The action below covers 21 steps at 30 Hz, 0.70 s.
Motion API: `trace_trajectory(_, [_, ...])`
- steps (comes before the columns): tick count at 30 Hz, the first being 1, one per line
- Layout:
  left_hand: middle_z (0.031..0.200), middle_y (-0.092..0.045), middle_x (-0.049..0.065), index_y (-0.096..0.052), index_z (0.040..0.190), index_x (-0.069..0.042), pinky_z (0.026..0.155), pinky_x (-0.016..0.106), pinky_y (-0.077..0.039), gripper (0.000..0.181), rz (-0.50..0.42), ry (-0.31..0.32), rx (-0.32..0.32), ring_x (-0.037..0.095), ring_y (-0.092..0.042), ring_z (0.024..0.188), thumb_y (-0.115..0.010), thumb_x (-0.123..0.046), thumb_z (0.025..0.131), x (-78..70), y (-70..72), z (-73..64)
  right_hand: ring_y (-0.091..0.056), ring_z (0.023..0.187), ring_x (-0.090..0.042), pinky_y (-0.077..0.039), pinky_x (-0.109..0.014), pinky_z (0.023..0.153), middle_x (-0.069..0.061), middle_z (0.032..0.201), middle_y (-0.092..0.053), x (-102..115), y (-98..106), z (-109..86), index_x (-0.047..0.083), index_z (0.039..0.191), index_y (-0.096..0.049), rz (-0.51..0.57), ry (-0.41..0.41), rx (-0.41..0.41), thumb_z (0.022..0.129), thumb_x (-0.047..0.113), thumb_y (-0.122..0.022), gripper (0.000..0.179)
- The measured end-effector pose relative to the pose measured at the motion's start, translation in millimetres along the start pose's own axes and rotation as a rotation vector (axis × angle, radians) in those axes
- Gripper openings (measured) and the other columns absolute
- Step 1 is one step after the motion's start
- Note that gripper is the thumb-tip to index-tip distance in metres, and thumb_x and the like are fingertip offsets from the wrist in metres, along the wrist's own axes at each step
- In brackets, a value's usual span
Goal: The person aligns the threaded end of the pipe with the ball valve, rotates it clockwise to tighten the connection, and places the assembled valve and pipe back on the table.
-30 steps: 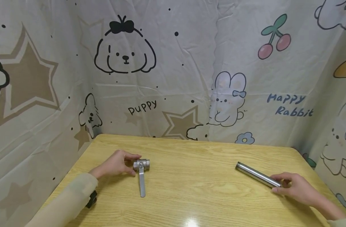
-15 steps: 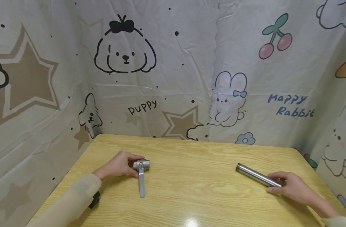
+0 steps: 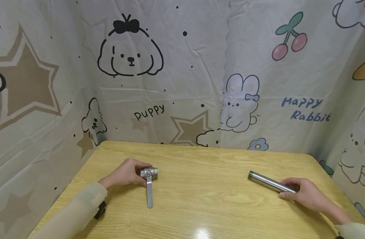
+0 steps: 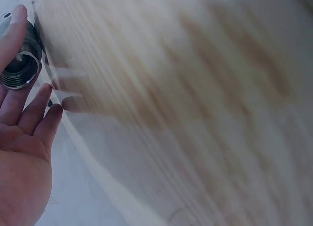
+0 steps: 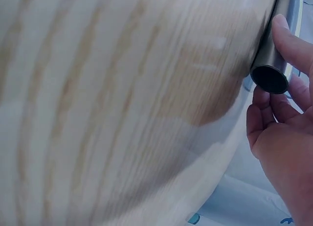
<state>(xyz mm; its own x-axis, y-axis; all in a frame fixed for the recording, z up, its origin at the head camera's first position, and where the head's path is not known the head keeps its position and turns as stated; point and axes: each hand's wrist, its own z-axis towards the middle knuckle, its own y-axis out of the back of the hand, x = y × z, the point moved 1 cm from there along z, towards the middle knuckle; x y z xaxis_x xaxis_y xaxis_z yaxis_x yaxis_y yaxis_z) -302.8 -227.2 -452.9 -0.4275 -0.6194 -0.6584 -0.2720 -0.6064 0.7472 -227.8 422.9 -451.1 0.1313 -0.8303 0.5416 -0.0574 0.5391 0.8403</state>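
Note:
In the head view, a metal ball valve [image 3: 149,182] lies at the left of the table, its long flat lever pointing toward me. My left hand [image 3: 126,173] holds the valve body at its left end, thumb on the near side and fingers on the far side. The left wrist view shows the valve's threaded opening [image 4: 20,72] between thumb and fingers. On the right, a straight steel pipe [image 3: 267,182] lies slanted, threaded at its far end. My right hand [image 3: 309,196] pinches its near end. The pipe's hollow mouth [image 5: 270,79] shows in the right wrist view.
The wood-grain table [image 3: 200,196] has rounded back corners. A printed cloth [image 3: 182,83] hangs behind it and along both sides. A dark strap [image 3: 100,210] is on the left wrist.
My left hand has shifted slightly right and closed in on the valve. My right hand has moved a little left along the pipe. Valve and pipe stay nearly where they were.

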Motion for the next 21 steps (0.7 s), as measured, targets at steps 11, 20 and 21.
trace_trajectory(11, [0.128, -0.074, 0.007, -0.073, 0.133, -0.004, 0.093, 0.036, -0.06, 0.071, -0.018, 0.001, -0.007, 0.018, -0.071, 0.109, -0.101, -0.015, 0.068, -0.5, 1.6, 0.7, -0.057, 0.089, -0.021, -0.048, -0.026, 0.069, -0.01, 0.108, -0.071, -2.6, -0.6, 4.8, -0.007, 0.122, -0.072, 0.008, -0.014, -0.008, 0.082, 0.03, -0.093, 0.058])
trace_trajectory(20, [0.126, -0.074, 0.007, -0.073, 0.132, -0.002, 0.091, 0.033, -0.06, 0.066, -0.072, 0.003, -0.008, 0.017, -0.071, 0.105, -0.098, -0.01, 0.072, -2.6, 0.1, 1.4, -0.06, 0.09, -0.021, -0.051, -0.027, 0.071, -0.009, 0.105, -0.072, -4.7, -2.0, 5.9, -0.007, 0.115, -0.073, -0.026, 0.008, -0.016, 0.082, 0.03, -0.092, 0.052])
trace_trajectory(21, [0.126, -0.075, 0.007, -0.072, 0.132, -0.001, 0.091, 0.032, -0.06, 0.066, -0.081, 0.003, -0.009, 0.017, -0.071, 0.105, -0.098, -0.011, 0.072, -3.7, 0.1, 1.7, -0.06, 0.09, -0.021, -0.051, -0.027, 0.071, -0.008, 0.104, -0.072, -4.3, -1.7, 5.8, -0.006, 0.114, -0.074, -0.032, 0.007, -0.016, 0.083, 0.03, -0.092, 0.052])
